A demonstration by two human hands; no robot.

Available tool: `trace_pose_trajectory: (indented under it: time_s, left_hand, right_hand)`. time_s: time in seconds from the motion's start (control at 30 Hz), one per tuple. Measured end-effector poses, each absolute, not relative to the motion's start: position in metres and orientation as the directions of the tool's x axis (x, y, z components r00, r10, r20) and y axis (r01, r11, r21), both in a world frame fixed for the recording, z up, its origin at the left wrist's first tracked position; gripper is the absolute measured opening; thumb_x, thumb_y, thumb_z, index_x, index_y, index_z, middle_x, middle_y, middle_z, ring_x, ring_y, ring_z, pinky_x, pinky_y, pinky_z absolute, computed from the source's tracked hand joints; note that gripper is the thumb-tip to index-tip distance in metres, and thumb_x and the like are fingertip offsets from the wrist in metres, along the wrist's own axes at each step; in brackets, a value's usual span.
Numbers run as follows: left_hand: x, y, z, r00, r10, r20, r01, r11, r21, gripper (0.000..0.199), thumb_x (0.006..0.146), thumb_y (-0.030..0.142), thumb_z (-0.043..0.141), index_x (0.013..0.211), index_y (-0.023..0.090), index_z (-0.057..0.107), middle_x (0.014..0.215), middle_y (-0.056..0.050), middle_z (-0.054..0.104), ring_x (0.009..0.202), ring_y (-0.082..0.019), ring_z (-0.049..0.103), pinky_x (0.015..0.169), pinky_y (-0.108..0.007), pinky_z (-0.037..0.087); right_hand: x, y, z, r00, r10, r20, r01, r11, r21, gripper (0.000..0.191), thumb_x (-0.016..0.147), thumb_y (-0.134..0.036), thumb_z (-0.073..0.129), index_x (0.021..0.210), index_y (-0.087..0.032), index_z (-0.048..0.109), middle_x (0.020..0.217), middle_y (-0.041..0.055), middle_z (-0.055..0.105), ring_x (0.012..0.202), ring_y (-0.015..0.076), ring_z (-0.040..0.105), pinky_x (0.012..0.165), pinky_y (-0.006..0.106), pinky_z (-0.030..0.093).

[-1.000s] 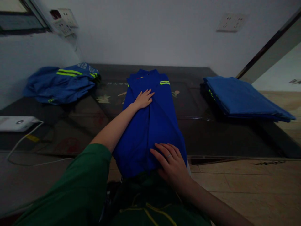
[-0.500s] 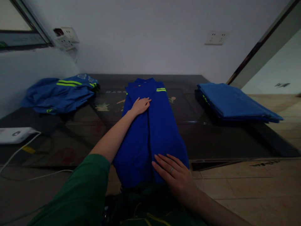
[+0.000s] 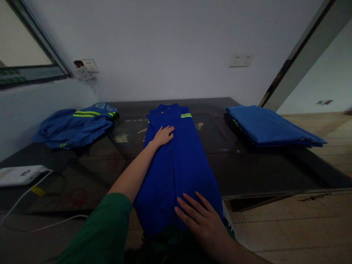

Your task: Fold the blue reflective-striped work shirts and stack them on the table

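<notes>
A blue jacket (image 3: 189, 157) with yellow-green stripes lies lengthwise in front of me, its collar toward the wall and its lower end hanging over the table's near edge. Flat on its upper part rests my left hand (image 3: 164, 135), fingers stretched out. My right hand (image 3: 202, 220), with a ring on one finger, lies on the lower right part, its fingers spread. Neither hand grips the cloth. A seam or fold edge runs down the middle between the two hands. The sleeves are mostly tucked out of sight.
The dark table (image 3: 228, 172) stands against a wall. A crumpled blue garment (image 3: 74, 126) lies at left, and a folded blue stack (image 3: 272, 126) at right. Near the left edge is a white device (image 3: 22, 175) with a white cable (image 3: 26, 190). Wall sockets (image 3: 241, 60) are above.
The camera view has tilted up, so everything sits lower in the picture. My right hand's fingers are more spread; my left hand stays on the jacket's upper part.
</notes>
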State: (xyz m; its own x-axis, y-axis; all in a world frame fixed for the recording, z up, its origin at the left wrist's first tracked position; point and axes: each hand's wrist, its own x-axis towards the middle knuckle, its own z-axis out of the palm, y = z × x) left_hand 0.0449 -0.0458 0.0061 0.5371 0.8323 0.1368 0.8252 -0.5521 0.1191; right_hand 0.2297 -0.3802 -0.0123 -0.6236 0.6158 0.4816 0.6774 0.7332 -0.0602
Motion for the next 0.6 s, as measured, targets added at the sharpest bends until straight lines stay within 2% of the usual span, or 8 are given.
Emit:
trace_pose_trajectory:
  time_s: [0.2,0.3,0.37,0.4,0.47,0.53,0.6]
  left_hand:
    - [0.043,-0.048,0.006,0.556,0.822,0.126,0.82,-0.567,0.079,0.052,0.093,0.029,0.032,0.144,0.02,0.037,0.151,-0.006,0.035,0.141,-0.022,0.028,0.115,-0.052,0.018]
    - [0.047,-0.053,0.011,0.571,0.806,0.155,0.815,-0.579,0.015,0.048,0.094,0.025,0.032,0.141,0.021,0.042,0.15,-0.008,0.038,0.141,-0.023,0.028,0.115,-0.051,0.017]
    - [0.056,-0.058,0.017,0.602,0.776,0.187,0.793,-0.608,-0.029,0.047,0.094,0.022,0.031,0.139,0.019,0.046,0.149,-0.01,0.04,0.142,-0.023,0.027,0.116,-0.05,0.014]
    - [0.061,-0.061,0.02,0.615,0.764,0.196,0.782,-0.622,-0.033,0.046,0.095,0.021,0.03,0.138,0.018,0.046,0.149,-0.01,0.04,0.142,-0.022,0.026,0.116,-0.049,0.014]
    - [0.074,-0.066,0.024,0.619,0.763,0.185,0.776,-0.631,0.008,0.047,0.097,0.025,0.027,0.139,0.017,0.044,0.149,-0.011,0.038,0.142,-0.024,0.026,0.115,-0.048,0.018]
    - [0.084,-0.071,0.025,0.589,0.793,0.153,0.796,-0.602,0.061,0.049,0.098,0.033,0.026,0.142,0.016,0.04,0.151,-0.013,0.035,0.142,-0.027,0.025,0.113,-0.049,0.023]
    - [0.09,-0.076,0.021,0.552,0.825,0.123,0.823,-0.563,0.08,0.052,0.098,0.039,0.027,0.144,0.017,0.037,0.152,-0.015,0.031,0.143,-0.03,0.022,0.112,-0.05,0.025]
  right_hand:
    - [0.232,-0.387,-0.034,-0.699,0.59,0.404,0.651,0.759,0.017,0.052,0.092,-0.023,0.049,0.143,-0.017,0.039,0.145,0.0091,0.044,0.137,0.0228,0.037,0.11,0.046,0.037]
    - [0.245,-0.396,-0.027,-0.758,0.535,0.372,0.575,0.818,-0.004,0.047,0.093,-0.02,0.047,0.14,-0.018,0.043,0.143,0.0073,0.048,0.137,0.0196,0.036,0.108,0.04,0.039]
    - [0.261,-0.401,-0.012,-0.746,0.52,0.416,0.536,0.84,-0.087,0.04,0.093,-0.016,0.044,0.133,-0.019,0.051,0.134,0.0066,0.057,0.132,0.0175,0.044,0.104,0.035,0.044]
    - [0.27,-0.403,-0.005,-0.695,0.553,0.459,0.55,0.821,-0.155,0.036,0.094,-0.017,0.042,0.127,-0.02,0.056,0.126,0.0075,0.063,0.125,0.017,0.051,0.099,0.032,0.048]
    - [0.29,-0.405,0.005,-0.501,0.692,0.519,0.633,0.702,-0.326,0.03,0.095,-0.02,0.038,0.104,-0.02,0.066,0.101,0.0088,0.071,0.1,0.0166,0.065,0.081,0.027,0.055]
    - [0.309,-0.403,0.005,-0.285,0.861,0.422,0.731,0.48,-0.486,0.036,0.096,-0.027,0.035,0.079,-0.02,0.067,0.076,0.0067,0.069,0.071,0.016,0.067,0.062,0.025,0.054]
    - [0.321,-0.401,-0.005,-0.126,0.967,0.219,0.776,0.234,-0.586,0.044,0.095,-0.039,0.037,0.065,-0.02,0.064,0.062,0.0038,0.065,0.056,0.0159,0.063,0.052,0.024,0.051]
